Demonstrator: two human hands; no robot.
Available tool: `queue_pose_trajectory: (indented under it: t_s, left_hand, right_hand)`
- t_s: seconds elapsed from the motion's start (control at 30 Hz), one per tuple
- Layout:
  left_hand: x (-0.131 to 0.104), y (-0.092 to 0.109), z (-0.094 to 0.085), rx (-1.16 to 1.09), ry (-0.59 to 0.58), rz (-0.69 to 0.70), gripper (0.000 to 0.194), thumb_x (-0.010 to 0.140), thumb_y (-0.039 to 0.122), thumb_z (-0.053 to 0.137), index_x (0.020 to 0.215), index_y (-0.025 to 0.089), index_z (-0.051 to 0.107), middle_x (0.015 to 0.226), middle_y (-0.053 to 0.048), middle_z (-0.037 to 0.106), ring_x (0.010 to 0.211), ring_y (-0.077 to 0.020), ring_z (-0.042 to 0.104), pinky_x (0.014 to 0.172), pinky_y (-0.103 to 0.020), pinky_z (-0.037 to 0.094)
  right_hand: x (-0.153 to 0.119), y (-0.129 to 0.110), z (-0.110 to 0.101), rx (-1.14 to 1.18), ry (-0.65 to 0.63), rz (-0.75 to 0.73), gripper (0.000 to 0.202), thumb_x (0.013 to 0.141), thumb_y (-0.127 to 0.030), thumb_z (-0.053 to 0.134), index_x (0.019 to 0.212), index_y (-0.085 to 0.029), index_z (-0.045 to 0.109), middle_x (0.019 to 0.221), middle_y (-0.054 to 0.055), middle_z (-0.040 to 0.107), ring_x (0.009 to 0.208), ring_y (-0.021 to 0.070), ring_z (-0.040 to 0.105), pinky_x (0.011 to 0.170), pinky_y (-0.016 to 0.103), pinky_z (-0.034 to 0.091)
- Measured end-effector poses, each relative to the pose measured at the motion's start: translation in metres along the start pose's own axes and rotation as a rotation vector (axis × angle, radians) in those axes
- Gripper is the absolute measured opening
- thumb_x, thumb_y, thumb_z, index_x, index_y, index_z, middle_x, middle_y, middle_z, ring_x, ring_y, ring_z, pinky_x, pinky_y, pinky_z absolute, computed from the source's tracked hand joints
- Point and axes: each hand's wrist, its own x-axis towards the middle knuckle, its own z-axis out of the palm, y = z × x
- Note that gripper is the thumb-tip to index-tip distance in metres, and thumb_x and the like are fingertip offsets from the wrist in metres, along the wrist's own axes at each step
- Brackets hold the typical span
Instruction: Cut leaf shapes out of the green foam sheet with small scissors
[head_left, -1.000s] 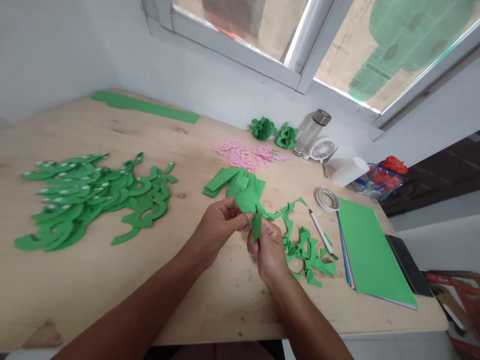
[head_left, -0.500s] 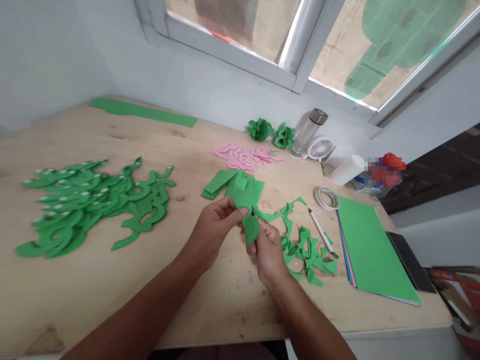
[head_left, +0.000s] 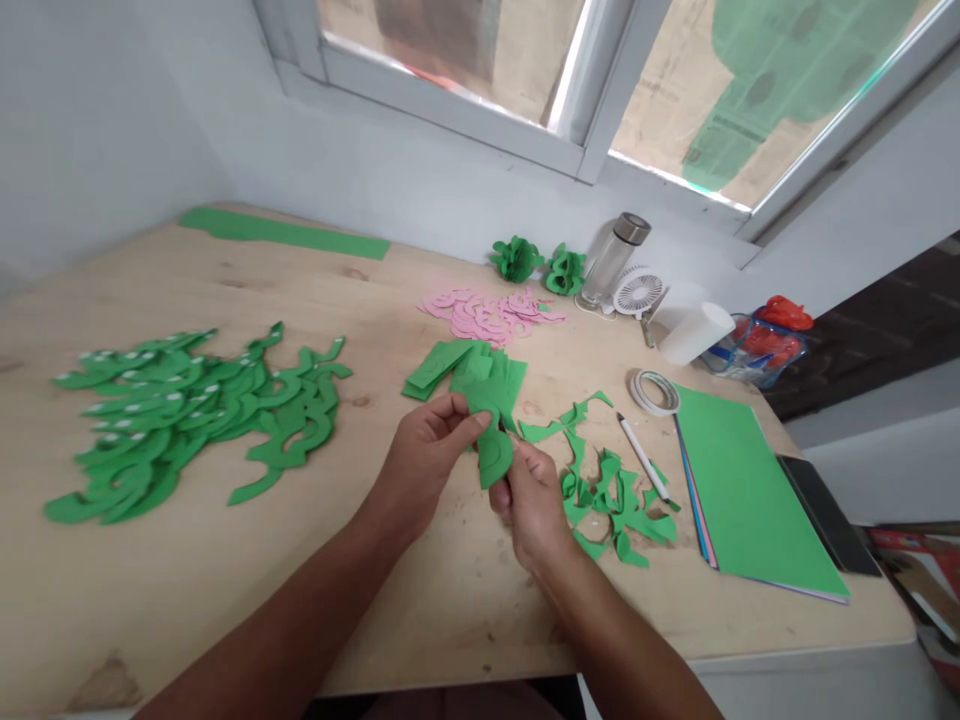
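Tbl (head_left: 187, 590) has 2 grn balls (head_left: 516, 259), 1 pen (head_left: 642, 457); L hand (head_left: 420, 455) holds ppr (head_left: 495, 457).

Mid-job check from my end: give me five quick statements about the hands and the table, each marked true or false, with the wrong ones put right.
1. The left hand pinches a green paper piece. True.
2. The right hand holds the white pen. False: the pen lies by the green scraps; the hand grips a dark tool, mostly hidden.
3. The pink cutouts lie nearer the window wall than the green scraps do. True.
4. The tape roll sits on the pink cutouts. False: it is by a corner of the green sheet stack.
5. Two green paper ornaments stand to the left of the bottle. True.
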Motion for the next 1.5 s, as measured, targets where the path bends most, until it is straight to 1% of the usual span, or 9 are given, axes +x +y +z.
queue_pose_trajectory:
  t_s: [0.23, 0.37, 0.6, 0.87, 1.0, 1.27, 1.4, 1.5]
  left_hand:
    - [-0.0004, 0.0006, 0.0005, 0.046, -0.012, 0.023, 0.022, 0.071, 0.03, 0.084, 0.064, 0.02, 0.065, 0.063, 0.003, 0.067, 0.065, -0.0158, 0.06, 0.071, -0.029, 0.05]
    - [0.0, -0.0015, -0.0008, 0.039, -0.013, 0.005, 0.023, 0.069, 0.031, 0.085, 0.064, 0.02, 0.065, 0.063, 0.003, 0.066, 0.065, -0.0153, 0.059, 0.069, -0.028, 0.049]
    - [0.0013, -0.0059, -0.0018, 0.039, -0.003, 0.004, 0.022, 0.067, 0.031, 0.084, 0.064, 0.019, 0.066, 0.062, 0.003, 0.064, 0.063, -0.0143, 0.055, 0.065, -0.027, 0.046]
    - [0.0002, -0.0062, 0.0003, 0.002, -0.002, -0.026, 0.021, 0.067, 0.03, 0.082, 0.063, 0.019, 0.065, 0.061, 0.004, 0.061, 0.064, -0.0133, 0.053, 0.066, -0.026, 0.044]
    - [0.0008, -0.0078, -0.0001, -0.007, -0.002, -0.023, 0.02, 0.067, 0.029, 0.082, 0.063, 0.019, 0.065, 0.06, 0.004, 0.061, 0.063, -0.0131, 0.052, 0.065, -0.027, 0.043]
    - [-0.0005, -0.0072, -0.0007, -0.016, -0.012, -0.036, 0.02, 0.068, 0.029, 0.082, 0.064, 0.019, 0.066, 0.061, 0.003, 0.063, 0.064, -0.0135, 0.054, 0.068, -0.027, 0.044]
    - [0.0002, -0.0052, 0.0015, -0.043, 0.002, -0.041, 0.021, 0.066, 0.028, 0.084, 0.063, 0.019, 0.065, 0.063, 0.003, 0.064, 0.064, -0.0136, 0.055, 0.068, -0.027, 0.045]
    - [0.0003, -0.0041, 0.0027, -0.081, 0.029, -0.044, 0.025, 0.062, 0.026, 0.087, 0.061, 0.019, 0.063, 0.062, 0.004, 0.063, 0.064, -0.0131, 0.055, 0.07, -0.026, 0.046]
  right_hand:
    - [-0.0003, -0.002, 0.0011, 0.049, -0.014, -0.004, 0.058, 0.077, -0.074, 0.067, 0.056, -0.024, 0.045, 0.039, -0.01, 0.036, 0.036, 0.0054, 0.022, 0.036, 0.022, 0.013]
    - [-0.0006, -0.003, 0.0018, 0.065, -0.011, 0.005, 0.059, 0.074, -0.075, 0.069, 0.054, -0.024, 0.046, 0.038, -0.01, 0.036, 0.035, 0.0049, 0.022, 0.036, 0.022, 0.013]
    - [-0.0019, -0.007, 0.0027, 0.088, -0.017, 0.017, 0.059, 0.074, -0.073, 0.07, 0.055, -0.023, 0.047, 0.038, -0.01, 0.036, 0.036, 0.0047, 0.022, 0.037, 0.022, 0.013]
    - [-0.002, -0.0078, 0.0037, 0.114, -0.004, 0.049, 0.058, 0.069, -0.076, 0.072, 0.058, -0.023, 0.049, 0.038, -0.011, 0.036, 0.036, 0.0047, 0.021, 0.037, 0.021, 0.013]
    - [-0.0022, -0.0077, 0.0041, 0.11, -0.005, 0.051, 0.056, 0.071, -0.075, 0.071, 0.06, -0.023, 0.051, 0.038, -0.011, 0.036, 0.036, 0.0048, 0.021, 0.037, 0.021, 0.013]
    - [-0.0017, -0.0056, 0.0032, 0.105, -0.006, 0.023, 0.051, 0.075, -0.067, 0.072, 0.059, -0.023, 0.053, 0.038, -0.011, 0.035, 0.036, 0.0058, 0.021, 0.037, 0.022, 0.014]
    - [-0.0015, -0.0057, 0.0023, 0.091, -0.014, 0.017, 0.053, 0.077, -0.067, 0.07, 0.056, -0.024, 0.05, 0.038, -0.01, 0.035, 0.036, 0.0064, 0.021, 0.037, 0.023, 0.014]
    - [-0.0014, -0.0065, 0.0018, 0.069, -0.01, 0.012, 0.056, 0.077, -0.07, 0.069, 0.053, -0.024, 0.048, 0.037, -0.009, 0.035, 0.036, 0.0063, 0.023, 0.037, 0.023, 0.014]
